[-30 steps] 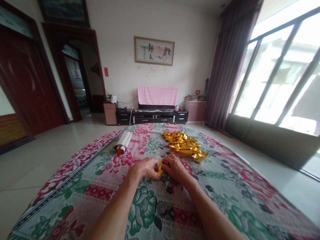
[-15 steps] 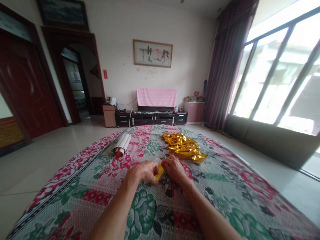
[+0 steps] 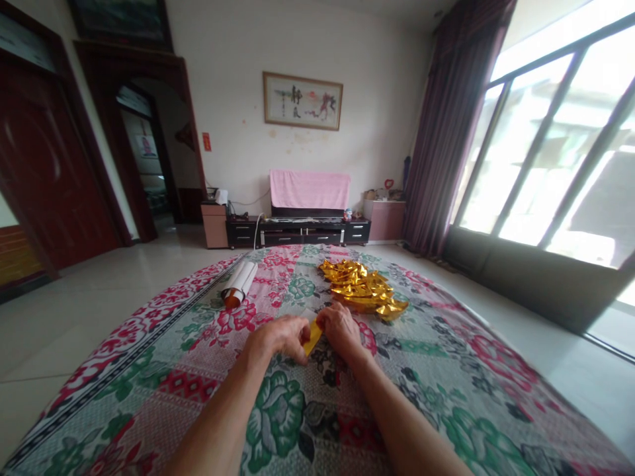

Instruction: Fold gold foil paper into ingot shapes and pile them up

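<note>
Both my hands meet over a floral cloth [image 3: 278, 423] spread on the table. My left hand [image 3: 278, 336] and my right hand [image 3: 341, 330] pinch a small piece of gold foil paper [image 3: 313, 337] between their fingertips, one on each side of it. Most of the paper is hidden by my fingers. Just beyond my right hand lies a pile of folded gold foil pieces [image 3: 362, 289]. A rolled bundle with a white wrap and an orange end [image 3: 238, 283] lies to the far left of my hands.
The cloth-covered table ends at a rounded far edge, with tiled floor [image 3: 99, 291] around it. A dark TV cabinet [image 3: 302, 231] with a pink cloth stands against the far wall. Large windows [image 3: 560, 152] and a purple curtain are on the right, dark red doors on the left.
My hands have stayed together on the gold paper, turning it slightly so more of its yellow edge shows between the fingers. The view has shifted a little.
</note>
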Tool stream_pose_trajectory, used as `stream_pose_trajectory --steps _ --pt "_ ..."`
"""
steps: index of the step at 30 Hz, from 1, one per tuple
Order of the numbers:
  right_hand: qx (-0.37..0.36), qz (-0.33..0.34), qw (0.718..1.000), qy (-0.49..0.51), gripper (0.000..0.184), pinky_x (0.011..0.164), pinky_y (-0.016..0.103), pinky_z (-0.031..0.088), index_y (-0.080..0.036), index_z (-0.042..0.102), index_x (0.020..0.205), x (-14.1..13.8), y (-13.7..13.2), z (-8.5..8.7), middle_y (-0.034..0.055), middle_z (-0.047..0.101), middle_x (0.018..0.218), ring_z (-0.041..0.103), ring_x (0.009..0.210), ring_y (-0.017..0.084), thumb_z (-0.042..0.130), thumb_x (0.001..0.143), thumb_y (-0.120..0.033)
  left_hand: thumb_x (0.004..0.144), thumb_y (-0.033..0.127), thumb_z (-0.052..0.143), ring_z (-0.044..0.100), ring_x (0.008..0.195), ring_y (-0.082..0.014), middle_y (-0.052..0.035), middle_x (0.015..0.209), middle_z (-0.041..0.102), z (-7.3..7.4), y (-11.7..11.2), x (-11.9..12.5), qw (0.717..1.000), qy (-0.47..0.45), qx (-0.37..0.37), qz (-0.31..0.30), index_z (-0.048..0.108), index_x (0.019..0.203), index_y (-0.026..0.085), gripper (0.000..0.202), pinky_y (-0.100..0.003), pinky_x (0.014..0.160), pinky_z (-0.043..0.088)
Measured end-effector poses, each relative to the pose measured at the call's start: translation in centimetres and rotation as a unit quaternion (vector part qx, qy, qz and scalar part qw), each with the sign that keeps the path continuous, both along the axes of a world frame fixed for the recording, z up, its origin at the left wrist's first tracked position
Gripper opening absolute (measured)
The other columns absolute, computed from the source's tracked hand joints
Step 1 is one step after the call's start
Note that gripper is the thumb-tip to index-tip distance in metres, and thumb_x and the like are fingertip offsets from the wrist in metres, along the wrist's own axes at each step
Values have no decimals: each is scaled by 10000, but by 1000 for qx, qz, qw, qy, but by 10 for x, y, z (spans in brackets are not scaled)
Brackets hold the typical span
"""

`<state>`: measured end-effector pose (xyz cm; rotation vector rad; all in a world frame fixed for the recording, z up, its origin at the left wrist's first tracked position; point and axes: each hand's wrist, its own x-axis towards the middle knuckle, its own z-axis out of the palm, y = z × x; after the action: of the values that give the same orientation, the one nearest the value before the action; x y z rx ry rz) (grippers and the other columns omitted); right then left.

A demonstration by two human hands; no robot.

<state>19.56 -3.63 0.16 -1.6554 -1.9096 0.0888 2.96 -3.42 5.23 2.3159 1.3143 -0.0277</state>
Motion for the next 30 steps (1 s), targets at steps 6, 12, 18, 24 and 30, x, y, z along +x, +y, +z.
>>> stream_pose_trajectory --steps 6,12,18,24,30 --pt "15 3 1000 -4 244 691 214 362 -252 658 745 1 0 -4 29 578 863 498 867 156 442 803 -155 456 312 721 562 732 -165 9 788 630 0 1 -1 1000 -2 -11 -5 585 930 205 504 -216 574 395" --pt "49 -10 998 24 202 750 226 376 -221 638 818 -1 -4 -1 43 574 907 516 859 156 443 791 -174 465 315 710 575 745 -163 6 809 640 3 -1 -1 1000 -3 -14 -4 596 949 195 512 -214 592 410" --pt "59 -14 998 7 172 757 241 380 -195 616 885 -3 -4 -4 63 563 901 516 873 173 483 785 -241 497 307 687 581 709 -164 2 781 652 3 -1 1 1000 -15 19 -5 628 907 203 427 -221 591 412" --pt "71 -9 997 17 217 818 265 372 -204 604 970 -1 -5 -3 66 573 1006 504 942 188 484 789 -210 541 341 649 570 708 -162 -31 806 643 -3 2 6 993 -44 105 34 638 933 192 420 -213 563 387" --pt "123 128 984 21 223 905 292 348 -182 617 924 -3 3 0 71 600 1047 497 991 174 420 828 -140 574 307 604 546 676 -142 -23 754 625 -6 2 6 990 -67 122 -18 676 767 167 249 -208 563 376"
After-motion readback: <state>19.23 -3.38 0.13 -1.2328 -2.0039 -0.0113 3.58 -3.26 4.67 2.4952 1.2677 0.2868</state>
